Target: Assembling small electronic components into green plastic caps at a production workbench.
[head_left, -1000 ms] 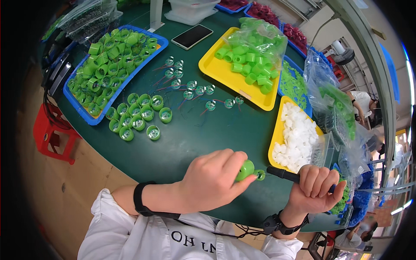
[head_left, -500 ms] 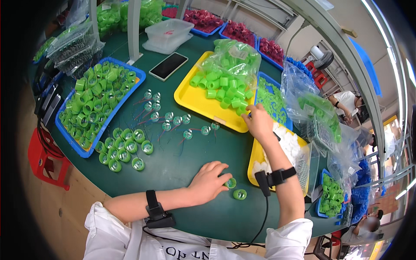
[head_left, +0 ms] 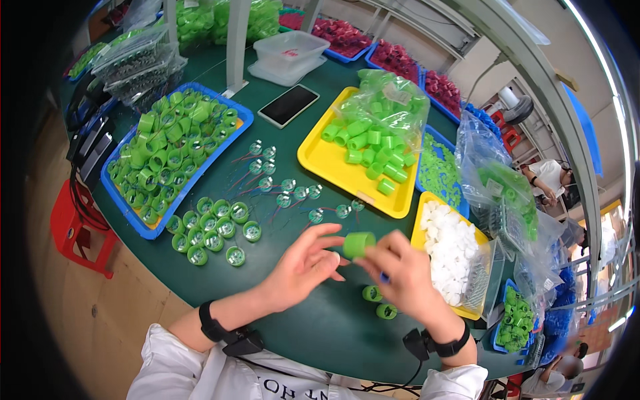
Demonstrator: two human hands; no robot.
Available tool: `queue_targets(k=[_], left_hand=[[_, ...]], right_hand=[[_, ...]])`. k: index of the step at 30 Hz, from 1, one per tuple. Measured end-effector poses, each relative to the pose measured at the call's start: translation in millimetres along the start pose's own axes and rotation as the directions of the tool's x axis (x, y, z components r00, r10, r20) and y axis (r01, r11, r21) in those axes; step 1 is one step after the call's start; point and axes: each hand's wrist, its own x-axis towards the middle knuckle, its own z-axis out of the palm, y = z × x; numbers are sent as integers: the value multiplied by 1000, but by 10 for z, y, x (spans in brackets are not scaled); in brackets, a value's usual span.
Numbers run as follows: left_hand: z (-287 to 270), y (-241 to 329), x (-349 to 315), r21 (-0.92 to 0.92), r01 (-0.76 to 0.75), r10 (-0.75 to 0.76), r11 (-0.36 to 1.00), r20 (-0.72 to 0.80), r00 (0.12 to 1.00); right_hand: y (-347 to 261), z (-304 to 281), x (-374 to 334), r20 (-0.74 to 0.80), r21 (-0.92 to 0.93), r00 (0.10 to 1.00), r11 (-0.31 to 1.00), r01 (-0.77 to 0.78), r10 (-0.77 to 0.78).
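A short green plastic cylinder point(head_left: 359, 245) is pinched in my right hand point(head_left: 403, 275) above the green table. Something small and blue, too hidden to name, shows within the same hand. My left hand point(head_left: 301, 268) is turned partly palm up with its fingers apart, close to the cylinder's left side. Below my right hand, two green cups point(head_left: 386, 311) with round inserts stand on the table. Beyond my hands lie several small round circuit boards point(head_left: 284, 200) with thin red and blue wires. Left of these, a cluster of filled green cups point(head_left: 212, 240) stands upright.
A yellow tray point(head_left: 320, 163) holds green cylinders and a plastic bag. Another yellow tray point(head_left: 418, 238) has white pieces. The blue tray point(head_left: 244, 115) at left is heaped with wired green cups. A phone point(head_left: 289, 105) lies behind; a metal post point(head_left: 237, 47) rises at the back.
My right hand has come back from the yellow tray toward me, now with a green cylinder. The left hand has lifted off a cup near the table front and opened. The view has shifted.
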Motion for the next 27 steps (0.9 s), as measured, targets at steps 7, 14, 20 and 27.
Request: queue_targets(k=[7,14,20,27], left_hand=[[-275,109,-50,-467,125,38,875,324,945],[-464,124,-57,-560,24,201,828,336,920],[-430,148,-112,-526,-22,221,850,319,922],[-447,153,-111,-518,-1,172,855,282,944]], right_hand=[[-276,-279,186,-107,240,994,969,56,-31],[598,386,300,106,-64,994,998,-17,23],[694,704,505,326,-339,934,941,-29,146],[713,790,461,335,-197,938,980,-24,91]])
